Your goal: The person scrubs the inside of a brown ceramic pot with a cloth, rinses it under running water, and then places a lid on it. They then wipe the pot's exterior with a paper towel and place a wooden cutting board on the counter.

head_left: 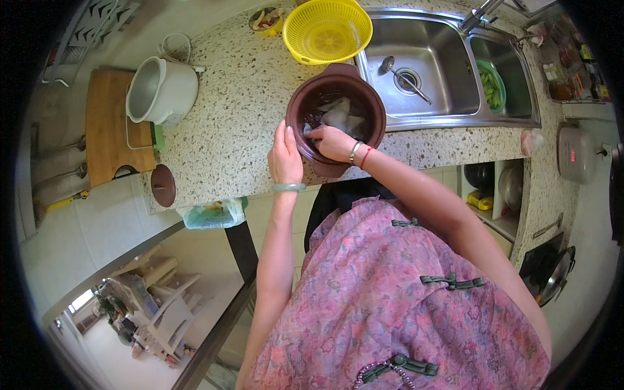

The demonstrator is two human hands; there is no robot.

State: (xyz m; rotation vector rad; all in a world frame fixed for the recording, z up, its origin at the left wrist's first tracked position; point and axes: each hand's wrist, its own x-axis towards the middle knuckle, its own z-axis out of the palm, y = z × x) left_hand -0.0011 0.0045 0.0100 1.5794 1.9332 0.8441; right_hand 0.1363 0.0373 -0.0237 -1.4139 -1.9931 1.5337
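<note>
A brown two-handled pot (374, 107) stands on the speckled counter by the sink. My left hand (285, 155) holds it at the left, fingers straight and close together along the outer wall and rim. My right hand (333, 143) reaches over the near rim into the pot, with its fingers bent and closed. A small pale bluish bit shows at its fingertips; what it is, I cannot make out. Beside the hand, soft greyish-white pieces (339, 116) lie in the dark bottom, which looks wet. Their kind is unclear.
Behind the pot sits a yellow colander (328, 32), near a small yellow bowl (266, 23). A ladle (406, 81) lies in the double sink (448, 58); its right basin holds a green basket (497, 84). Left are a white cooker pot (162, 91), cutting board (117, 130) and brown lid (163, 185).
</note>
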